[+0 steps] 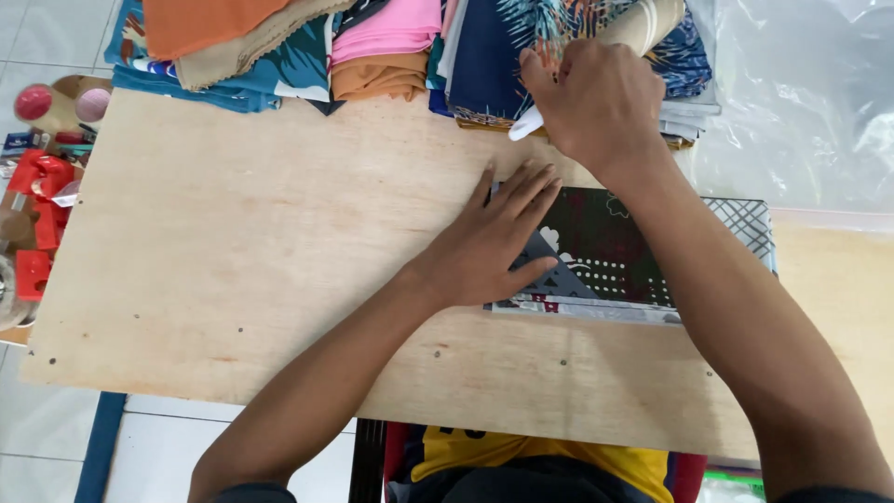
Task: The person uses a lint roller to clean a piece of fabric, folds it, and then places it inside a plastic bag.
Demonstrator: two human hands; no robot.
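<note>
left hand [494, 237] flat on dark patterned folded cloth [615, 256].

A bare plywood tabletop [233, 251] fills the view in even light, over a white tiled floor [168, 456] with a blue table leg [98, 447] at the lower left, clear plastic sheeting [801, 93] at the upper right and red tools [37, 205] along the left edge.

Plywood board [233, 242]; red tape dispensers [37, 200] at left edge; clear plastic sheet [801, 93] top right; white tiled floor [163, 456].
</note>
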